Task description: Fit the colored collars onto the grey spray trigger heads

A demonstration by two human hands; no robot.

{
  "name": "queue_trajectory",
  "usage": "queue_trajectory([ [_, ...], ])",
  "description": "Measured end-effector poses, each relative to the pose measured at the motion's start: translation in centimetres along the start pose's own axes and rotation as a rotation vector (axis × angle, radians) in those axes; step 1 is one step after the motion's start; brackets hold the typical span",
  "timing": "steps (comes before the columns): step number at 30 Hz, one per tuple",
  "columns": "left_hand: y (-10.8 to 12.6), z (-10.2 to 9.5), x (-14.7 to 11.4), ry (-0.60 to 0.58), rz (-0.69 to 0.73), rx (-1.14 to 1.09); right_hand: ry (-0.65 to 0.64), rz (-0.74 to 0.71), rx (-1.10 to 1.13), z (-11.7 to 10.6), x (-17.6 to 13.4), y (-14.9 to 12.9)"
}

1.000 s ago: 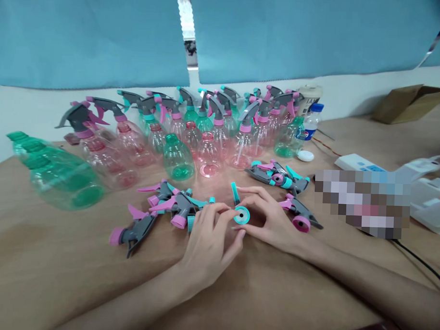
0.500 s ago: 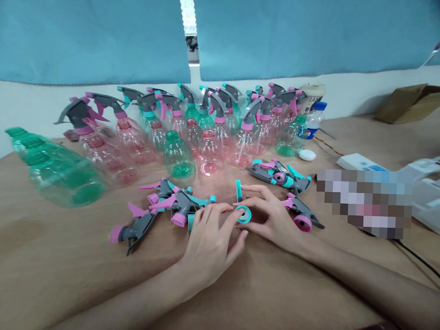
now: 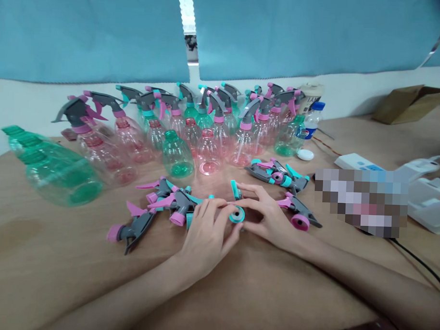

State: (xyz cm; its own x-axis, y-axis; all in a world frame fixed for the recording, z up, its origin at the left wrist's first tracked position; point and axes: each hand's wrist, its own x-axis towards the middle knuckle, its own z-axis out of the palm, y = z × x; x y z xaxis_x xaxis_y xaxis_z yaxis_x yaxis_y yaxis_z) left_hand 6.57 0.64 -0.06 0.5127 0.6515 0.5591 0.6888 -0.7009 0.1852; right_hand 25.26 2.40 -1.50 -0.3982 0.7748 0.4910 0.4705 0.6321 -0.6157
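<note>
In the head view, the right hand (image 3: 270,222) pinches a spray head (image 3: 241,216) between thumb and fingers, its turquoise collar facing the camera and its turquoise lever pointing up. The left hand (image 3: 206,232) has thumb and index finger closed on the collar's rim from the other side. The spray head is between the two hands, in front of the bottles, over the wooden table (image 3: 273,301).

Loose grey, pink and turquoise sprayers (image 3: 184,202) lie beside the left hand; more lie beyond and beside the right one. Behind stand green and pink bottles, some topped with sprayers, others open, such as a green bottle (image 3: 179,156) in front.

At the back right, a pale cup (image 3: 311,96) carries dark capitals, apparently "IAM", partly hidden. Just before it stands a drink bottle (image 3: 311,125) with a blue cap and a blue label showing a round Pepsi logo. A pixelated patch farther right cannot be made out.
</note>
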Motion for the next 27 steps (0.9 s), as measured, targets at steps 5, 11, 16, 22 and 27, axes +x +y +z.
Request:
queue_trajectory([
  [5, -0.22, 0.10, -0.01, 0.002, -0.025, -0.059, -0.011, -0.002, 0.010, 0.10, -0.04, 0.10],
  [11, 0.26, -0.31, 0.05, -0.025, -0.043, 0.041, 0.033, 0.026, 0.008, -0.06, 0.07, -0.18],
  [16, 0.43, -0.33, -0.13, -0.035, -0.024, 0.090, 0.064, 0.054, -0.013, -0.10, 0.07, -0.36],
  [22, 0.53, -0.20, -0.25, -0.029, -0.003, 0.108, 0.042, 0.066, -0.021, -0.07, -0.03, -0.22],
  [27, 0.55, -0.14, -0.18, -0.015, 0.017, 0.110, 0.009, 0.085, 0.006, -0.02, 0.01, -0.02],
])
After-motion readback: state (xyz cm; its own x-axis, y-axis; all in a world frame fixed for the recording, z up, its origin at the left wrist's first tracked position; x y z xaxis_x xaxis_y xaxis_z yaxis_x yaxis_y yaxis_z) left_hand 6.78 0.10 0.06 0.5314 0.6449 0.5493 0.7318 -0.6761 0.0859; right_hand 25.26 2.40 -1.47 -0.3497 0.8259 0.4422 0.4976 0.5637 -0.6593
